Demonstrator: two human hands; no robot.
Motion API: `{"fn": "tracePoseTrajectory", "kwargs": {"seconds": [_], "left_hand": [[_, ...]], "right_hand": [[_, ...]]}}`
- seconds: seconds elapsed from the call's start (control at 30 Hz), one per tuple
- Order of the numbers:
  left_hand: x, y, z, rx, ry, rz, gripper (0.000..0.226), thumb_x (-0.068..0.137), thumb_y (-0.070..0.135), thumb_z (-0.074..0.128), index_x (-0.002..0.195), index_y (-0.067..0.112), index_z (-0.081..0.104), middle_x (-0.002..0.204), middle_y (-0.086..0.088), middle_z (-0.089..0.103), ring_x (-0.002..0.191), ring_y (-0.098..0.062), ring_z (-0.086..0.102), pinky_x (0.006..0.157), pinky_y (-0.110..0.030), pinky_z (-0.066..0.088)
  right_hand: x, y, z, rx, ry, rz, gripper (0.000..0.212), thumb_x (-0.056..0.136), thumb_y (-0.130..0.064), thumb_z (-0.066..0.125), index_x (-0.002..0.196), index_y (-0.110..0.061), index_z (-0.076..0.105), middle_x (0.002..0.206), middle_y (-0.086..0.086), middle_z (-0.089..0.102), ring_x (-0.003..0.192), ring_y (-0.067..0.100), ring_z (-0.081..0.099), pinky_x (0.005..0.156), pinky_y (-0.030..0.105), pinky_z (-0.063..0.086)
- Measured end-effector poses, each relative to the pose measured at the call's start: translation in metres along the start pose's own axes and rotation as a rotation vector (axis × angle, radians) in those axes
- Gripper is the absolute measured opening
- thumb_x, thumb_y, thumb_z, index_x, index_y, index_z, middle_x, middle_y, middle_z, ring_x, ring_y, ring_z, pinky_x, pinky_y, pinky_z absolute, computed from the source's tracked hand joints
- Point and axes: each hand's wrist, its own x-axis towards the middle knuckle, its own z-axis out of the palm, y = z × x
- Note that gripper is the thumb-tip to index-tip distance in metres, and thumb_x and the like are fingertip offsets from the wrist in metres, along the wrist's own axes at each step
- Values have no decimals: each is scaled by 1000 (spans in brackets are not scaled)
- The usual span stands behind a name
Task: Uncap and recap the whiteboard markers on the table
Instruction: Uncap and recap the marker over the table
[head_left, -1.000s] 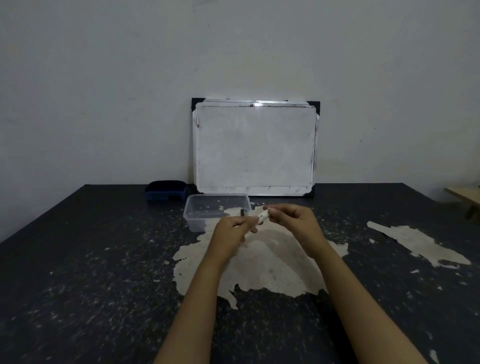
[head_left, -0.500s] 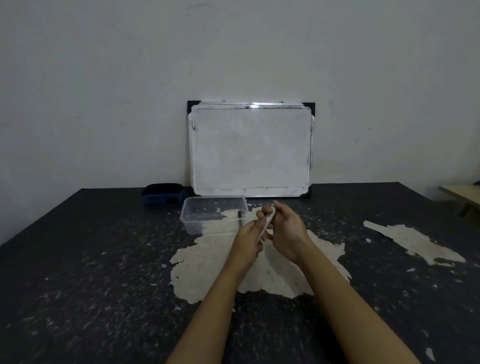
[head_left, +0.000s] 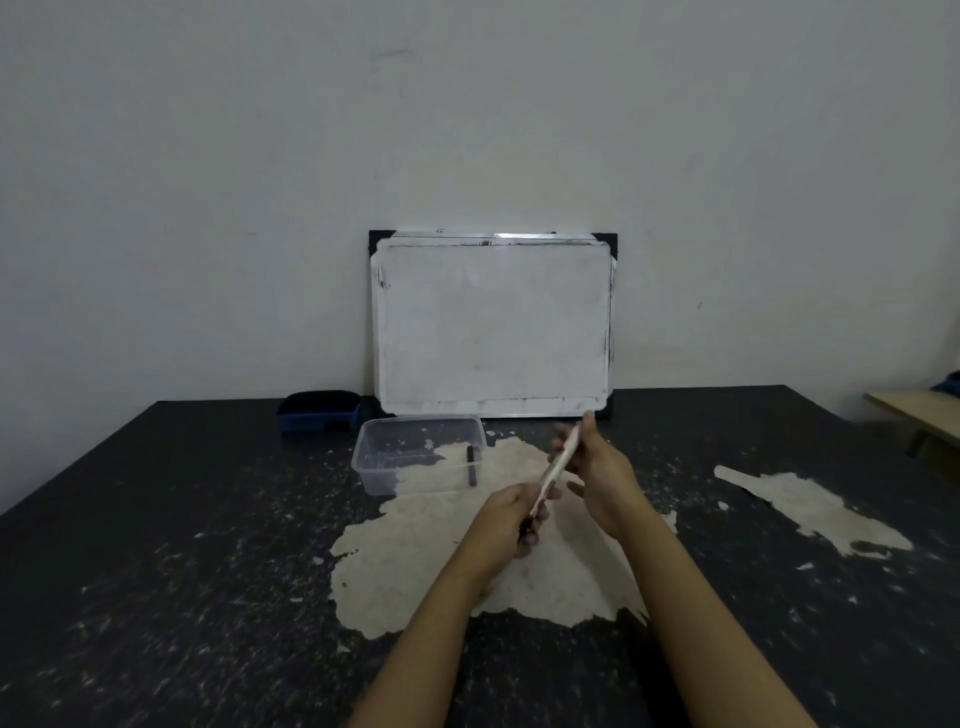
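A white whiteboard marker (head_left: 557, 464) slants between my hands above the table, its upper end toward the whiteboard. My right hand (head_left: 597, 467) pinches the upper part of its barrel. My left hand (head_left: 511, 522) is closed around the lower end, where a dark piece, probably the cap, shows between the fingers. Whether the cap is on or off is hidden by the fingers. A second marker with a black cap (head_left: 471, 464) lies inside the clear plastic container (head_left: 384, 457) just left of my hands.
A whiteboard (head_left: 493, 322) leans against the wall at the back of the dark table (head_left: 156, 545). A dark blue eraser box (head_left: 319, 410) sits left of it. Pale worn patches mark the tabletop. A wooden ledge (head_left: 919, 415) juts in at the far right.
The marker has turned from nearly level to a steep slant. My left hand dropped toward me along its lower end, and my right hand rose slightly with the upper end.
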Motion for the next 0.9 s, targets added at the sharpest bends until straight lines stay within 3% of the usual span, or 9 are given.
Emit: {"fn": "tracePoseTrajectory", "kwargs": {"seconds": [0.1, 0.17, 0.23, 0.37, 0.47, 0.53, 0.67, 0.77, 0.9], "left_hand": [[6, 2, 13, -75, 36, 13, 34, 102, 30, 43, 99, 16, 73, 69, 6, 55, 57, -6, 44, 56, -20, 37], [12, 4, 21, -141, 80, 2, 33, 102, 28, 44, 103, 9, 71, 67, 6, 56, 56, -5, 45, 57, -19, 38], [19, 4, 26, -134, 139, 5, 34, 101, 28, 44, 103, 5, 69, 66, 5, 56, 59, -7, 47, 59, -22, 40], [37, -2, 33, 100, 238, 53, 34, 101, 31, 43, 97, 11, 70, 71, 1, 56, 67, -13, 51, 65, -29, 45], [50, -1, 32, 225, 312, 114, 20, 97, 33, 52, 104, 19, 65, 85, 5, 63, 80, -14, 61, 64, -24, 49], [58, -1, 30, 214, 285, 113, 21, 94, 28, 61, 112, 17, 61, 98, 1, 67, 88, -14, 65, 58, -18, 50], [69, -8, 23, 308, 298, 203, 23, 86, 28, 71, 105, 16, 66, 96, -2, 72, 86, -9, 67, 60, -11, 53], [75, -18, 19, 434, 354, 305, 19, 85, 34, 70, 98, 20, 71, 89, 6, 73, 82, -3, 67, 72, -17, 55], [80, -21, 17, 511, 427, 305, 29, 86, 38, 68, 107, 18, 70, 93, 7, 69, 86, -5, 64, 78, -21, 54]], "right_hand": [[10, 4, -6, 0, -131, -24, 36, 105, -36, 41, 127, -18, 63, 112, -3, 71, 104, 16, 61, 79, 34, 48], [16, 9, -8, -60, -145, -39, 33, 104, -25, 47, 132, -13, 60, 113, -5, 73, 103, 17, 61, 81, 31, 47], [23, 15, -8, -93, -118, -36, 31, 103, -24, 50, 129, -13, 62, 111, -5, 74, 100, 17, 61, 83, 32, 45], [33, 15, -12, -134, -61, -15, 29, 100, -25, 57, 123, -13, 69, 94, 2, 67, 79, 14, 60, 69, 25, 46], [47, 17, -18, -185, -9, -75, 27, 96, -27, 63, 113, -7, 71, 83, 3, 66, 73, 14, 60, 70, 27, 47], [56, 20, -20, -158, 84, -98, 29, 91, -25, 71, 113, -8, 68, 92, 9, 70, 78, 18, 67, 68, 27, 53], [72, 27, -19, -310, 293, -211, 36, 74, -25, 87, 100, -10, 67, 85, 6, 74, 74, 13, 72, 52, 15, 53], [83, 36, -18, -429, 300, -240, 31, 71, -24, 89, 90, -7, 72, 78, 5, 75, 70, 13, 73, 56, 21, 58], [91, 43, -15, -462, 290, -240, 26, 72, -21, 88, 86, -6, 72, 75, 8, 74, 66, 16, 72, 58, 27, 60]]}}
